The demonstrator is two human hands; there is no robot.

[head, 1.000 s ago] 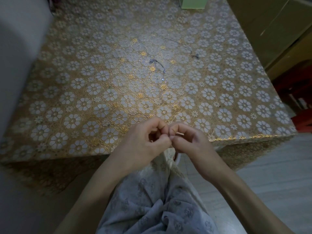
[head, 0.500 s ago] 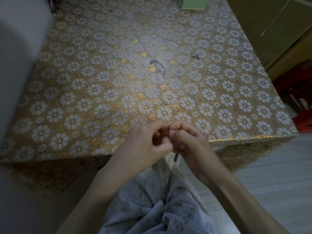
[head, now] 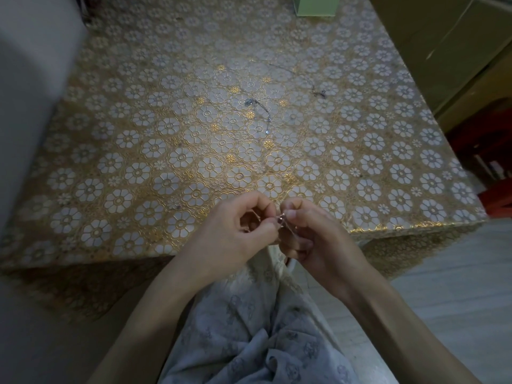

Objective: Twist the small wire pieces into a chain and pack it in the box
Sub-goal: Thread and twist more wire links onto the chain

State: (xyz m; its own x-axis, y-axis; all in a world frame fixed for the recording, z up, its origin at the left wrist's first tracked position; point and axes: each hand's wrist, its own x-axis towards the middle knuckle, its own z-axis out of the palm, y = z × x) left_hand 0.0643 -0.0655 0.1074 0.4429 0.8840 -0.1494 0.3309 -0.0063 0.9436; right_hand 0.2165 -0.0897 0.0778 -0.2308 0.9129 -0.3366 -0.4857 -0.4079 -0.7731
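Table [head: 171, 151] in gold floral cloth; green box [head: 315, 5] at its far edge. Left hand [head: 238, 234] and right hand [head: 310, 234] meet over the near edge — fingers of both curled, pinching a small wire piece [head: 281, 217] between thumb and forefinger tips. A thin chain [head: 260, 109] lies mid-table, another [head: 318, 91] further right.

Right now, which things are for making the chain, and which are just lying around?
For the job:
- wire piece, pinched between the left hand and right hand
- chain bits on the table
- another thin strand
- green box

Just lying about:
- red things on the floor
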